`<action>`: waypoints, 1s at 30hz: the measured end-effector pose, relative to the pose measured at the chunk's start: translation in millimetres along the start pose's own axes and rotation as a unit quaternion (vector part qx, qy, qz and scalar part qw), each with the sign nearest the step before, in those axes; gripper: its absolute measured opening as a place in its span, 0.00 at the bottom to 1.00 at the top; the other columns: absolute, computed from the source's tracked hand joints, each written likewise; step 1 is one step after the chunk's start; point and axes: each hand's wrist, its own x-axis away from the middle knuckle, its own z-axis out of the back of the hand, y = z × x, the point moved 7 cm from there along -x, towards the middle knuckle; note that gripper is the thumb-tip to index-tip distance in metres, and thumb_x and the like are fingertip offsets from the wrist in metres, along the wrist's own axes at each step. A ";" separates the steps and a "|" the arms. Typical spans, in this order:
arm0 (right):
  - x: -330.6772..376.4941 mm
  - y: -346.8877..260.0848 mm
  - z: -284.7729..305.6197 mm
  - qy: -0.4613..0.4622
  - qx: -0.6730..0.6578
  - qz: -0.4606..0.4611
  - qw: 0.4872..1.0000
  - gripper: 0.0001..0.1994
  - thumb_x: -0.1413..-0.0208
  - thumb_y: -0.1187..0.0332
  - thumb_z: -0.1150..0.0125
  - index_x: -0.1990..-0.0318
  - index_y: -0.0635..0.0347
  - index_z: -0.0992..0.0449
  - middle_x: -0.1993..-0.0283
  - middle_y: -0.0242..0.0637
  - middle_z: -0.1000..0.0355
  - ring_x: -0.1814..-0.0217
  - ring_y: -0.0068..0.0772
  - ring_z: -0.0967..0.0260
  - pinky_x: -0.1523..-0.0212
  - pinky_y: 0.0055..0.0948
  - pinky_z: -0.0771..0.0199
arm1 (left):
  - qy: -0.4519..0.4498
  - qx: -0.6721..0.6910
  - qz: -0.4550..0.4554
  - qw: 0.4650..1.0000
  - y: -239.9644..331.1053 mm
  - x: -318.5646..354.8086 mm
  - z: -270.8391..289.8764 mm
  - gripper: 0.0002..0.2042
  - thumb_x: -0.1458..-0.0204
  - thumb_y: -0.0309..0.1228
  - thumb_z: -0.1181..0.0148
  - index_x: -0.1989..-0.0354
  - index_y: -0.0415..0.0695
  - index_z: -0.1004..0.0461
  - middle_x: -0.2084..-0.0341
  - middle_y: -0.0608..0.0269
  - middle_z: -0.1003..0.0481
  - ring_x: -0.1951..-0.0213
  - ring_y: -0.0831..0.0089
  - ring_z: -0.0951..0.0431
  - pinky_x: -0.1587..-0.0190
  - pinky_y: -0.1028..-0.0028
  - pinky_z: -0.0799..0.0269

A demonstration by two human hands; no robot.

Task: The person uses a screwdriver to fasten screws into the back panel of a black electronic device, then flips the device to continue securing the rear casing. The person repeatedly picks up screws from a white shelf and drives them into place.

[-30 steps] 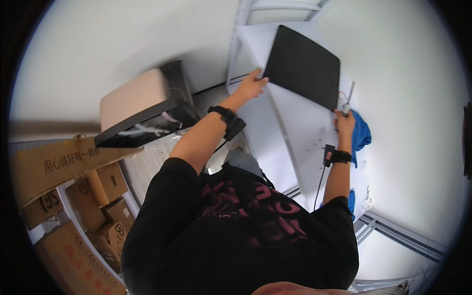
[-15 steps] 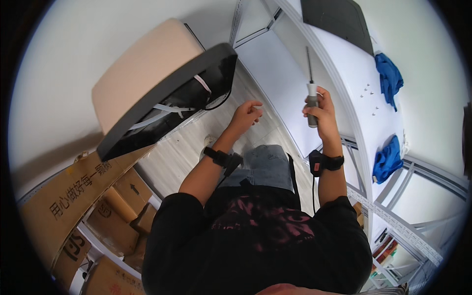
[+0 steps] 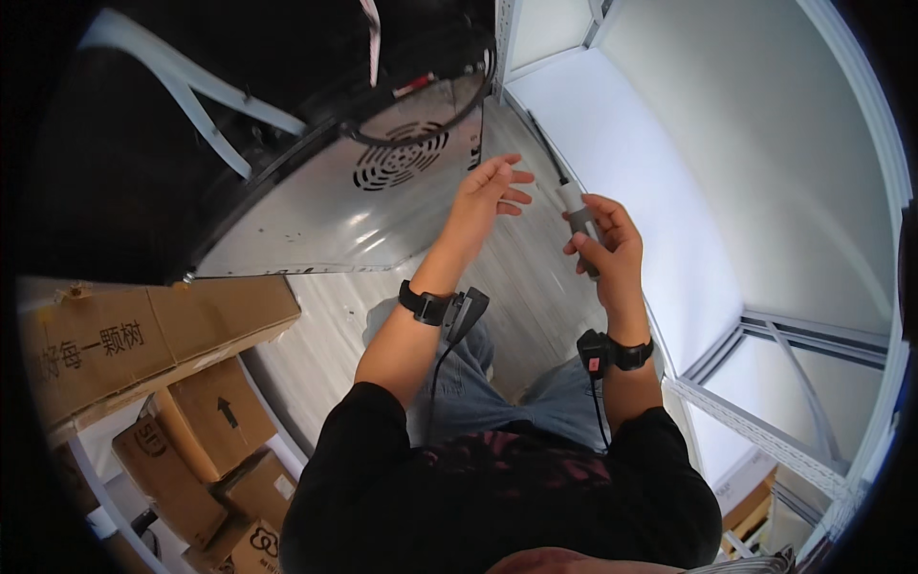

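Observation:
My right hand (image 3: 617, 244) is closed around a screwdriver (image 3: 576, 205) by its grey handle. The long thin shaft points away from me and tilts left, touching nothing that I can make out. Left of it, my left hand (image 3: 483, 201) is held in the air with its fingers apart, nothing in it. Beyond that hand stands a large black unit (image 3: 143, 182) with a bare metal panel (image 3: 306, 225). A round slotted vent (image 3: 402, 156) is cut into this panel. White straps (image 3: 206, 91) and a black cable (image 3: 378, 143) hang from the unit.
At lower left are a long cardboard carton (image 3: 191, 325) and several brown boxes (image 3: 215, 416) on a shelf. Along the right runs a white metal rack (image 3: 779, 421) with a white lower shelf (image 3: 612, 134). Pale wood-look floor (image 3: 330, 306) lies between them.
My view has shifted down and nearer to the black unit, showing its vented panel. The screwdriver has tipped from upright to the left. My left fingers have spread.

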 end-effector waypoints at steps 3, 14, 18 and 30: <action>17.3 17.6 -2.3 -0.045 -0.034 0.038 0.998 0.24 0.56 0.82 0.46 0.47 0.61 0.34 0.57 0.38 0.30 0.67 0.23 0.28 0.79 0.16 0.33 | 0.007 0.006 -0.051 0.999 8.8 4.8 -11.2 0.19 0.37 0.40 0.59 0.46 0.38 0.36 0.58 0.56 0.25 0.66 0.75 0.24 0.63 0.77 0.29; 57.9 -28.2 -21.9 -0.050 -0.019 0.164 0.985 0.20 0.52 0.78 0.40 0.49 0.64 0.33 0.65 0.35 0.29 0.74 0.17 0.35 0.75 0.17 0.34 | -0.010 0.146 -0.161 0.976 61.5 17.4 -24.8 0.14 0.38 0.33 0.56 0.50 0.38 0.35 0.73 0.60 0.25 0.76 0.79 0.26 0.72 0.80 0.27; 56.5 -39.2 -27.3 -0.043 -0.035 0.172 0.984 0.17 0.50 0.78 0.41 0.51 0.67 0.33 0.65 0.37 0.28 0.72 0.21 0.30 0.74 0.18 0.32 | 0.004 0.153 -0.160 0.975 69.8 17.1 -22.9 0.14 0.39 0.33 0.56 0.50 0.37 0.35 0.73 0.60 0.26 0.76 0.80 0.27 0.72 0.80 0.29; 48.2 -31.7 -46.7 -0.041 -0.074 0.180 0.980 0.14 0.48 0.78 0.42 0.54 0.67 0.32 0.65 0.39 0.28 0.68 0.24 0.27 0.72 0.20 0.29 | 0.070 0.118 -0.184 0.973 76.7 16.5 -10.6 0.14 0.39 0.34 0.54 0.51 0.38 0.32 0.75 0.65 0.26 0.76 0.84 0.31 0.73 0.84 0.32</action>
